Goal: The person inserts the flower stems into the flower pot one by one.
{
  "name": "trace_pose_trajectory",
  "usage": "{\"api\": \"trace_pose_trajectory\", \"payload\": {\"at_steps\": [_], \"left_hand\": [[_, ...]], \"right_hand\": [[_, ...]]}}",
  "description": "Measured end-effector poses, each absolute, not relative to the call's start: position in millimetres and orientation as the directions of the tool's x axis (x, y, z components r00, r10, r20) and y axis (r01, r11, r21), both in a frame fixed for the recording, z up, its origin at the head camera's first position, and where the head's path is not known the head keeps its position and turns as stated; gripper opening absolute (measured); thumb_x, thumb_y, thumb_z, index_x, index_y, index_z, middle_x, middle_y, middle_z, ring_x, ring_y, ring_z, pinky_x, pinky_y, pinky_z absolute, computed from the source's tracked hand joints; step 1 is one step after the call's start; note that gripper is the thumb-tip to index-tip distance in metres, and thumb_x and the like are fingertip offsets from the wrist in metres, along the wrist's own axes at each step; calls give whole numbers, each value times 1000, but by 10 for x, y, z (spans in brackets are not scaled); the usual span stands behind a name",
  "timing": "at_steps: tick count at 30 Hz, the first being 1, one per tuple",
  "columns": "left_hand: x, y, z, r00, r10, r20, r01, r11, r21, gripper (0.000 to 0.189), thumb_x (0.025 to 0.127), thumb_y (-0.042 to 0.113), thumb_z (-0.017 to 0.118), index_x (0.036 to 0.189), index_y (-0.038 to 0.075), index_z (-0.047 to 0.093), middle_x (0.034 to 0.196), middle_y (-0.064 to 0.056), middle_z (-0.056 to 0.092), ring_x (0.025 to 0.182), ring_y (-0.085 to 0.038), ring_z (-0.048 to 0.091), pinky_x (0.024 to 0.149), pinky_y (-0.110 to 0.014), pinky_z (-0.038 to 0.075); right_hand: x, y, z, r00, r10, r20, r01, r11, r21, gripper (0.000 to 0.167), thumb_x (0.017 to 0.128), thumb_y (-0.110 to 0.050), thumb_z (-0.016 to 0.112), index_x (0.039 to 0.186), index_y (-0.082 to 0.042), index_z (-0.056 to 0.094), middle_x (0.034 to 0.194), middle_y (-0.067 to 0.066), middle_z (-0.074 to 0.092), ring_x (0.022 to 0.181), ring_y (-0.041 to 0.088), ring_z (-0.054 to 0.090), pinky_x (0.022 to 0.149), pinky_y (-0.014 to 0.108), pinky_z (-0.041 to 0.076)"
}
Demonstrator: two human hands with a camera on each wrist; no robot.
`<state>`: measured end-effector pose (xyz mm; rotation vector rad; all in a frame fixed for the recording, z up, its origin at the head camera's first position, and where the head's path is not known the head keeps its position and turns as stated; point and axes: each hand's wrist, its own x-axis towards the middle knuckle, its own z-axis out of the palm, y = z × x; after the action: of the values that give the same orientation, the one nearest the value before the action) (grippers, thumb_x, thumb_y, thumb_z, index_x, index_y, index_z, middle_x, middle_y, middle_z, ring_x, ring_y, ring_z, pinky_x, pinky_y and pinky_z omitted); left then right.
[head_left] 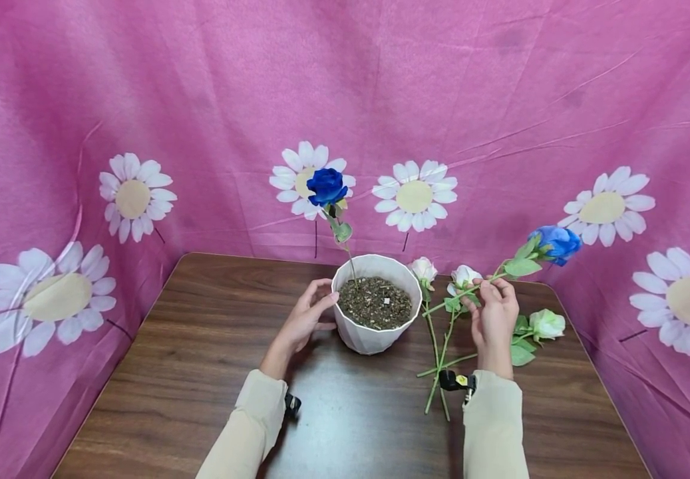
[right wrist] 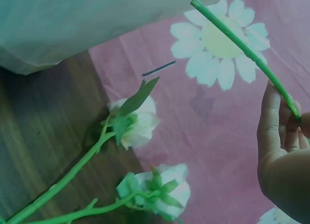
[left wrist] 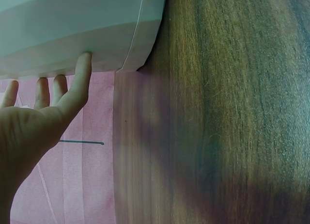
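A white faceted flowerpot [head_left: 364, 338] filled with soil [head_left: 374, 307] stands on the table. One dark blue rose [head_left: 327, 187] rises from the soil at the pot's left side. My left hand [head_left: 301, 318] rests against the pot's left wall, thumb at the rim; in the left wrist view its extended fingertips [left wrist: 85, 61] touch the wall. To the right of the pot, my right hand [head_left: 496, 326] pinches the stem of a lighter blue rose [head_left: 555, 245]. That rose slants, bloom up to the right, with the stem's bare end [right wrist: 194, 2] pointing toward the pot.
Beneath and beside my right hand lie a white rose [head_left: 423, 270], another white rose [head_left: 466, 277] and a greenish-white rose [head_left: 547, 324], their stems crossing on the brown wooden table [head_left: 213, 346]. A pink cloth [head_left: 231, 80] printed with daisies hangs around the back and sides.
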<state>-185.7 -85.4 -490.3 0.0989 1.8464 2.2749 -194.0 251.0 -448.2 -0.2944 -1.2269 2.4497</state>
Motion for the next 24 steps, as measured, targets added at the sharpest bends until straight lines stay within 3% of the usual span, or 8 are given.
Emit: {"api": "trace_pose_trajectory", "payload": {"at_steps": [6,10,17,20,24], "left_hand": [[-1857,-858,-4900,-975,208,-84,-125,-194,973,40,102,20,59,138,9,47,128,-16,51,116,-33,53,87,-60,57],[-1864,-860,-4904,-975,207,-82,-123,-195,973,40,102,20,59,138,9,47,128,-16,51,116,-33,53,86,-60,57],[-1867,-861,-4888,-973,214,-90,-133,-196,972,40,102,20,59,139,9,46,132,-21,48,117,-34,52,88,-63,56],[-1869,-860,-4892,-972,215,-91,-134,-196,971,41,102,20,59,139,9,45,134,-23,47,117,-33,52,89,-64,55],[-1875,-858,-4914,-973,214,-84,-127,-195,973,42,102,19,58,140,7,45,133,-25,45,115,-31,52,87,-63,56]], "right_hand": [[-1990,2447,-4360,-903,428,26,-277,-536,-797,16,104,-1,50,116,4,41,89,11,62,82,21,62,62,28,60],[-2027,2395,-4286,-903,426,56,-309,-554,-773,13,102,0,52,111,3,43,87,13,63,81,23,63,62,29,62],[-2054,2319,-4169,-893,437,109,-352,-526,-774,10,100,3,54,107,2,46,86,14,63,76,22,65,49,22,54],[-2068,2298,-4123,-886,442,139,-378,-518,-767,10,100,3,54,106,4,47,87,15,63,74,22,65,55,26,61],[-2111,2262,-4084,-877,451,166,-413,-530,-741,9,99,5,54,104,5,47,88,18,61,74,25,64,65,39,64]]}}
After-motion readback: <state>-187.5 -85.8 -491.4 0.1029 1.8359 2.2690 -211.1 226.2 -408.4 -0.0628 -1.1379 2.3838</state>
